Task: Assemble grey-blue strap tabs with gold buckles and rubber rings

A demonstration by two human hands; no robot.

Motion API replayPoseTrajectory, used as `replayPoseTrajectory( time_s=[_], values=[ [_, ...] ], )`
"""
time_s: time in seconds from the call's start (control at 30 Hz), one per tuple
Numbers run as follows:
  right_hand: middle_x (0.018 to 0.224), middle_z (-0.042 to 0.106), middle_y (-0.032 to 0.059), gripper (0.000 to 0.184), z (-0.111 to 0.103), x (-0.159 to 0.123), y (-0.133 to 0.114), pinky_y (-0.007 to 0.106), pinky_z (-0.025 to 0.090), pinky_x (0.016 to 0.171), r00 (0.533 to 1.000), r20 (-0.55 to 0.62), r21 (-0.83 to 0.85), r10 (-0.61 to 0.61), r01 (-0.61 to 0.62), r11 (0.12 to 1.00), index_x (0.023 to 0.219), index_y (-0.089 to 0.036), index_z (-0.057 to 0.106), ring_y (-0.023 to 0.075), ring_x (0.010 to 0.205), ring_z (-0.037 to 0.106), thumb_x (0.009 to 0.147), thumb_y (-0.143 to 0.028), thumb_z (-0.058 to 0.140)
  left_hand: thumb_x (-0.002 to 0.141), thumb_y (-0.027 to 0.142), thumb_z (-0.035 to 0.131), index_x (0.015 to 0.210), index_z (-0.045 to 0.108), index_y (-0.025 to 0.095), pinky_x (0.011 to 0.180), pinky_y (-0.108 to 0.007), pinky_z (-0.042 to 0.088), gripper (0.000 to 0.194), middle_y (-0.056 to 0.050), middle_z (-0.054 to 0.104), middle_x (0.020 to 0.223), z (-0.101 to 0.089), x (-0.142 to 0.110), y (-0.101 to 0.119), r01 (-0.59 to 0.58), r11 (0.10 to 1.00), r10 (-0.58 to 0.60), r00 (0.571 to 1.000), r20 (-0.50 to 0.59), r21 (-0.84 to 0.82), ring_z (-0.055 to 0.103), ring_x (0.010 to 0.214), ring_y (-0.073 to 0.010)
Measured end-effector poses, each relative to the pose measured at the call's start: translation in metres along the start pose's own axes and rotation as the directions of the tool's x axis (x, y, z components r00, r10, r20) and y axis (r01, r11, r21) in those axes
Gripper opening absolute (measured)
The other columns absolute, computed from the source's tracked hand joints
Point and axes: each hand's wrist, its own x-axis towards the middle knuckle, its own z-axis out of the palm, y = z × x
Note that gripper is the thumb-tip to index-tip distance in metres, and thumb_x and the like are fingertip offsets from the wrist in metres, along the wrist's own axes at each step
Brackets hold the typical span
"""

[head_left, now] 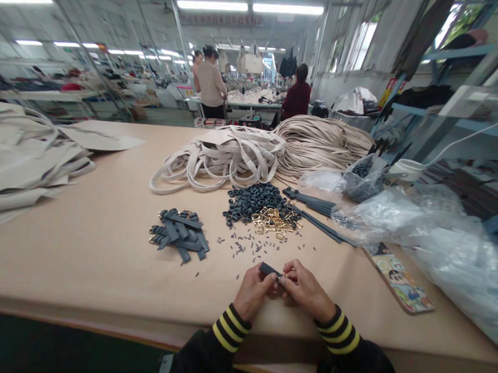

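The left hand (252, 289) pinches the dark strap (268, 269) at its one o'clock, long axis ten to four; the right hand (304, 287) pinches the four-o'clock end (fingers hide details from me).

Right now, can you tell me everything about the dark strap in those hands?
The strap looks short, flat and dark grey, smooth, maybe leather or cloth. It slants down from the left hand toward the right hand, and both hands pinch it, hiding its right end. It is held near the front edge of the table.
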Motion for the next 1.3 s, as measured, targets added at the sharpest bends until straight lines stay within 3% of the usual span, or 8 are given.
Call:
replayPoseTrajectory(
  time_s=[0.13, 0.3, 0.53, 0.73, 0.83, 0.93, 1.07, 1.3],
  values=[
    [0.071, 0.064, 0.0034, 0.017, -0.008, 0.000, -0.003, 0.024, 0.045, 0.054, 0.991, 0.108, 0.183, 0.074, -0.093, 0.979, 0.079, -0.017, 0.043, 0.0140, 0.059, 0.061, 0.076, -0.030, 0.052, 0.074, 0.034, 0.054, 0.075, 0.049, 0.012, 0.051, -0.021, 0.041, 0.023, 0.000, 0.055, 0.061, 0.000, -0.001, -0.002, -0.027, 1.000, 0.027, 1.000, -0.007, 0.000, 0.051, 0.054, -0.0096],
    [0.067, 0.063, 0.0026, 0.018, -0.009, 0.001, -0.002, 0.022, 0.043, 0.052, 0.982, 0.156, 0.239, 0.102, -0.137, 0.961, 0.073, -0.015, 0.048, 0.0117, 0.056, 0.057, 0.074, -0.031, 0.055, 0.075, 0.033, 0.052, 0.075, 0.046, 0.014, 0.053, -0.022, 0.042, 0.020, 0.000, 0.055, 0.062, 0.001, -0.002, -0.003, -0.041, 0.999, 0.041, 0.999, -0.019, 0.000, 0.051, 0.055, -0.0100],
    [0.054, 0.054, -0.0027, 0.021, 0.004, 0.005, -0.003, 0.020, 0.035, 0.044, 0.996, 0.056, 0.165, 0.066, -0.075, 0.984, 0.069, -0.017, 0.043, 0.0088, 0.046, 0.048, 0.077, -0.034, 0.052, 0.081, 0.034, 0.039, 0.077, 0.042, 0.016, 0.054, -0.025, 0.042, 0.018, 0.000, 0.052, 0.063, 0.005, -0.008, 0.002, -0.061, 0.976, 0.073, 0.996, -0.050, 0.210, 0.050, 0.056, -0.0125],
    [0.049, 0.047, -0.0060, 0.022, 0.002, 0.005, -0.006, 0.018, 0.029, 0.039, 0.998, 0.055, 0.099, 0.042, -0.047, 0.994, 0.069, -0.018, 0.041, 0.0069, 0.039, 0.040, 0.079, -0.036, 0.050, 0.080, 0.029, 0.042, 0.086, 0.043, 0.017, 0.065, -0.028, 0.041, 0.013, -0.001, 0.049, 0.072, 0.007, -0.014, 0.006, -0.153, 0.910, 0.219, 0.966, -0.135, 0.386, 0.049, 0.067, -0.0139],
    [0.051, 0.045, -0.0057, 0.025, 0.000, 0.007, -0.001, 0.019, 0.027, 0.040, 0.999, 0.029, 0.067, 0.024, -0.026, 0.997, 0.068, -0.018, 0.041, 0.0068, 0.041, 0.038, 0.079, -0.038, 0.050, 0.081, 0.027, 0.041, 0.087, 0.044, 0.016, 0.065, -0.029, 0.043, 0.013, -0.001, 0.050, 0.074, 0.003, -0.015, 0.011, -0.141, 0.959, 0.153, 0.988, -0.028, 0.247, 0.051, 0.065, -0.0129],
    [0.052, 0.043, -0.0054, 0.028, -0.002, 0.008, 0.004, 0.019, 0.028, 0.043, 0.999, 0.001, 0.017, -0.037, 0.037, 0.999, 0.065, -0.017, 0.042, 0.0074, 0.045, 0.037, 0.079, -0.040, 0.052, 0.079, 0.028, 0.045, 0.087, 0.047, 0.015, 0.062, -0.026, 0.046, 0.016, -0.003, 0.052, 0.078, -0.002, -0.013, 0.016, 0.009, 0.999, -0.005, 0.996, 0.091, -0.042, 0.053, 0.067, -0.0118],
    [0.053, 0.043, -0.0052, 0.032, -0.002, 0.008, 0.003, 0.020, 0.027, 0.046, 0.997, 0.028, 0.007, -0.078, 0.077, 0.997, 0.063, -0.017, 0.042, 0.0077, 0.048, 0.036, 0.077, -0.044, 0.053, 0.071, 0.033, 0.061, 0.085, 0.048, 0.015, 0.053, -0.019, 0.044, 0.026, -0.001, 0.052, 0.073, -0.006, -0.012, 0.016, 0.219, 0.899, -0.138, 0.963, 0.229, -0.378, 0.053, 0.066, -0.0098],
    [0.052, 0.041, -0.0055, 0.034, -0.004, 0.007, -0.003, 0.019, 0.027, 0.046, 0.988, 0.139, -0.065, -0.071, 0.081, 0.995, 0.058, -0.016, 0.043, 0.0075, 0.049, 0.035, 0.071, -0.043, 0.060, 0.071, 0.027, 0.063, 0.076, 0.047, 0.013, 0.046, -0.016, 0.045, 0.022, 0.002, 0.049, 0.058, -0.004, -0.015, 0.010, 0.437, 0.771, -0.260, 0.880, 0.398, -0.463, 0.049, 0.048, -0.0049]
  ],
)
